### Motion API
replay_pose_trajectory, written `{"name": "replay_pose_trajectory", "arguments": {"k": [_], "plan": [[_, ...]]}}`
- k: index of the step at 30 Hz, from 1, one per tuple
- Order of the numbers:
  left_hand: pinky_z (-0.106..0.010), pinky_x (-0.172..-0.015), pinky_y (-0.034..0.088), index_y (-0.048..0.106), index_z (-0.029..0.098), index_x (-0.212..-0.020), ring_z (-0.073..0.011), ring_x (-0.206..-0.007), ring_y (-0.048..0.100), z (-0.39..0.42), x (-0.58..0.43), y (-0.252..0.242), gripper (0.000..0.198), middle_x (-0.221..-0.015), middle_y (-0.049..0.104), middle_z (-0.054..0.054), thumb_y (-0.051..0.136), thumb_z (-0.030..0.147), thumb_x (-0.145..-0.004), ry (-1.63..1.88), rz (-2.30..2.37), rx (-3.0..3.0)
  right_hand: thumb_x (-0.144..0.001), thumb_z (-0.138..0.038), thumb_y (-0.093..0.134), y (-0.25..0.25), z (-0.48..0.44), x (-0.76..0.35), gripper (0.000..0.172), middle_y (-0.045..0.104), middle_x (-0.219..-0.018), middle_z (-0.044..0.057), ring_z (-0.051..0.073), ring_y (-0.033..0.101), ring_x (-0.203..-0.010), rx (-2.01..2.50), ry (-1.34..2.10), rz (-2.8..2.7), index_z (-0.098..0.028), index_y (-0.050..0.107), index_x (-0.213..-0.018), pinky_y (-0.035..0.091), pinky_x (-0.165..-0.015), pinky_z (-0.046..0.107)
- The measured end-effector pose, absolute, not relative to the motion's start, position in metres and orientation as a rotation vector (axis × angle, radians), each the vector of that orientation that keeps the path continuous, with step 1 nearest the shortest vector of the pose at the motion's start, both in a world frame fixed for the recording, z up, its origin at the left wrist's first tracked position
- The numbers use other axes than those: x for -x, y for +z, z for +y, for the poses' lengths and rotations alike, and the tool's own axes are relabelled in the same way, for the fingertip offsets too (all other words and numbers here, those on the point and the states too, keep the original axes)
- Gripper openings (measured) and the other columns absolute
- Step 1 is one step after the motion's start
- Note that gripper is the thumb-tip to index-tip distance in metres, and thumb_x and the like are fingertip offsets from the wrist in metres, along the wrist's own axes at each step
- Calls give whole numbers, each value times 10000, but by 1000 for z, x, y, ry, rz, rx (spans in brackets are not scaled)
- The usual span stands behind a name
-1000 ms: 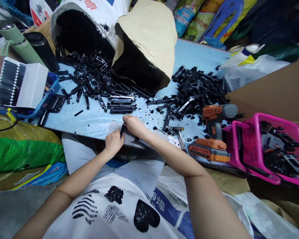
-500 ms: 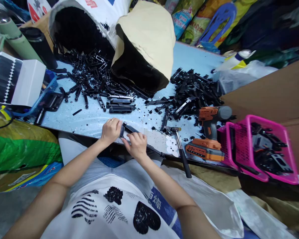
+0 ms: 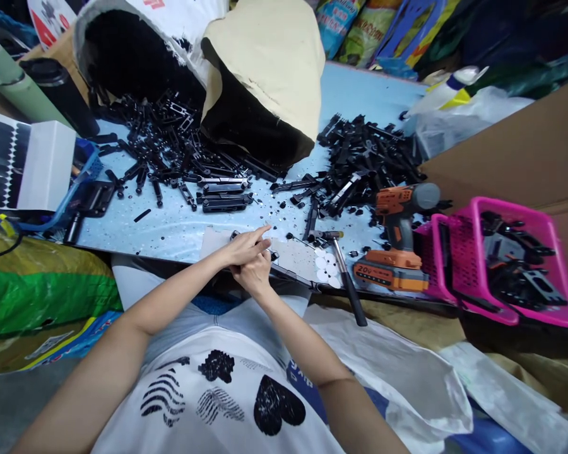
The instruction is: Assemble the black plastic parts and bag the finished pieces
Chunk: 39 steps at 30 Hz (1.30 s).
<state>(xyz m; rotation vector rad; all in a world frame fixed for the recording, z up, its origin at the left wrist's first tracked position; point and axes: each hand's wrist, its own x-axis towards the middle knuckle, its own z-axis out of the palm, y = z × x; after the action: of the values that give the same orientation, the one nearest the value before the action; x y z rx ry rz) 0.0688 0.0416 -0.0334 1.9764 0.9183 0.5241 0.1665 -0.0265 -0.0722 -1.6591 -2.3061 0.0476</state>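
Observation:
My left hand [image 3: 247, 247] reaches across the top of my right hand at the table's front edge, its index finger stretched out to the right and the fingers apart. Beneath it my right hand [image 3: 255, 272] is closed on a narrow black bracket [image 3: 274, 256]. Most of that bracket is hidden by both hands; only its ends show. It rests on a pale board [image 3: 293, 255]. A hammer [image 3: 345, 277] with a black handle lies right of the hands, beside white round discs [image 3: 327, 268].
Behind the hands are black part heaps [image 3: 170, 132] [image 3: 364, 164] and a pair of stacked brackets [image 3: 224, 200]. An orange cordless drill [image 3: 395, 239] stands near pink baskets [image 3: 478, 252]. A large cream bag [image 3: 269, 57] lies at the back, a blue basket [image 3: 82, 167] at left.
My left hand has moved right, from the bracket's left end to over my right hand, and its index finger is now extended. My right hand has shifted slightly left. The view has shifted slightly.

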Motion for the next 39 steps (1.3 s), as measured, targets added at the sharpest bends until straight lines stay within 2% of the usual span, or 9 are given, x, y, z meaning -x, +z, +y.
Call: {"name": "replay_pose_trajectory", "arguments": {"k": [5, 8, 12, 16, 18, 22, 26, 34, 39], "plan": [[-325, -924, 403, 309, 93, -1415, -220, -1027, 595, 32, -72, -32, 567, -1045, 667, -112, 298, 423, -954, 541, 887, -2065, -835, -270, 527, -69, -33, -186, 208, 650, -786, 109, 253, 507, -931, 1555, -77, -2343, -148, 690, -795, 273, -694, 352], [-337, -944, 401, 419, 88, -1339, -216, -1062, 569, 27, -70, -35, 490, -1089, 646, -129, 281, 377, -969, 537, 884, -2232, -862, -308, 529, -61, -41, -209, 212, 643, -826, 98, 225, 507, -890, 1410, -151, -2412, -161, 677, -824, 287, -718, 341], [-391, -963, 380, 509, 92, -1234, -254, -1113, 521, 23, -58, -41, 406, -1164, 590, -170, 383, 350, -948, 426, 766, -2692, -809, -595, 544, -54, -53, -265, 499, 623, -990, 136, 239, 509, -895, 1492, -286, -2309, -143, 636, -1000, 318, -757, 342], [-373, -812, 424, 480, 37, -1250, -274, -965, 566, 26, -56, -41, 504, -1038, 613, -188, 446, 413, -916, 217, 745, -2964, -797, -683, 477, -60, -54, -304, 562, 584, -685, 86, 192, 508, -683, 1598, -312, -2415, -144, 608, -707, 296, -612, 293], [-342, -751, 424, 562, 36, -1124, -261, -901, 579, 30, -60, -38, 493, -942, 626, -172, 435, 461, -911, 174, 741, -2998, -834, -660, 439, -60, -49, -310, 569, 548, -593, 61, 164, 491, -601, 1584, -307, -2474, -151, 573, -617, 265, -566, 283], [-293, -669, 414, 637, 104, -830, -207, -780, 603, 32, -61, -32, 483, -817, 647, -115, 346, 472, -943, 161, 817, -2927, -864, -674, 347, -43, -39, -308, 627, 562, -594, 63, 144, 491, -565, 1449, -180, -2596, -145, 572, -612, 242, -551, 271], [-263, -608, 403, 650, 149, -769, -172, -707, 618, 24, -49, -29, 488, -748, 669, -66, 297, 421, -967, 234, 967, -2784, -880, -685, 231, -19, -33, -303, 682, 560, -588, 56, 131, 489, -556, 1233, 111, -2724, -150, 570, -628, 228, -543, 260], [-303, -610, 446, 699, 93, -819, -245, -741, 668, 7, -38, -15, 579, -813, 706, -156, 271, 455, -964, 91, 1485, -2651, -900, -641, 286, 8, -20, -260, 596, 643, -762, 100, 189, 567, -670, 1599, 131, -2795, -147, 617, -856, 252, -579, 271], [-323, -637, 459, 715, 92, -838, -262, -761, 676, 5, -39, 0, 612, -831, 710, -157, 236, 449, -971, 1, 1519, -2590, -837, -582, 505, 15, -11, -233, 541, 613, -955, 144, 267, 529, -883, 1218, -139, -2896, -101, 546, -1080, 311, -738, 331]]}}
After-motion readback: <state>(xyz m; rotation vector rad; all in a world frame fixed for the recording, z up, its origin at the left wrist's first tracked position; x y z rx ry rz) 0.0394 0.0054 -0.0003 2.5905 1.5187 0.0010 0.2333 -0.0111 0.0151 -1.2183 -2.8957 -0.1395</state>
